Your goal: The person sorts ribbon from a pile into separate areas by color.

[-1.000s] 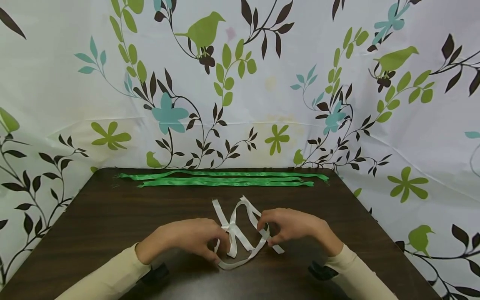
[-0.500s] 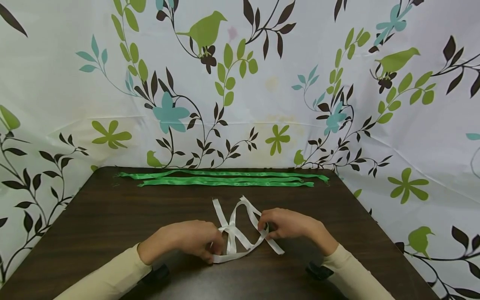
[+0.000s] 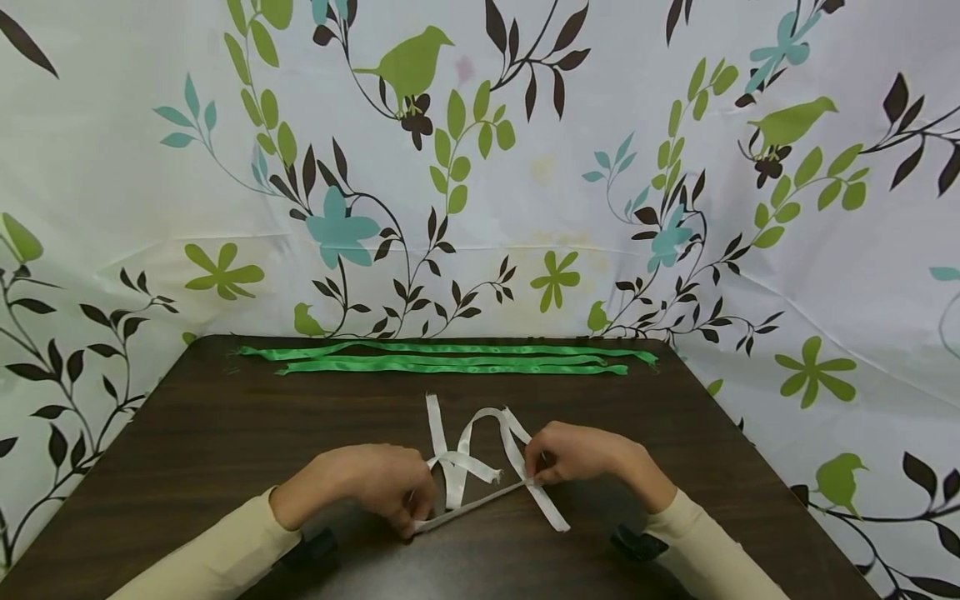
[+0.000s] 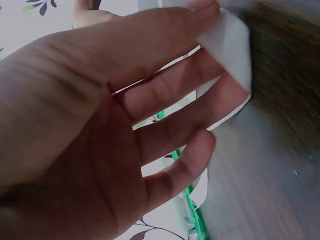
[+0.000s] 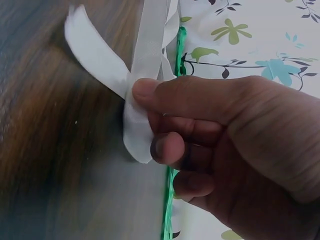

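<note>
White ribbon [image 3: 480,503] lies in loops on the dark table, with a stretch drawn straight between the two hands. At its near left end the left hand [image 3: 386,483] pinches it; in the left wrist view the thumb presses the white ribbon [image 4: 232,47] against the fingers. The right hand [image 3: 573,454] pinches the other end of that stretch. Seen from the right wrist, the thumb holds the ribbon [image 5: 137,125] and a loose tail angles away. Left of centre, the ribbon strands cross; whether they are knotted there cannot be told.
Several green ribbons [image 3: 450,362] lie straight along the back of the brown table [image 3: 225,425]. Behind the table hangs a white cloth [image 3: 480,167] printed with leaves, birds and flowers.
Both hands have closed their fingertips on the white ribbon. The left hand has moved slightly toward the near left, and the curved front strand is now pulled straight.
</note>
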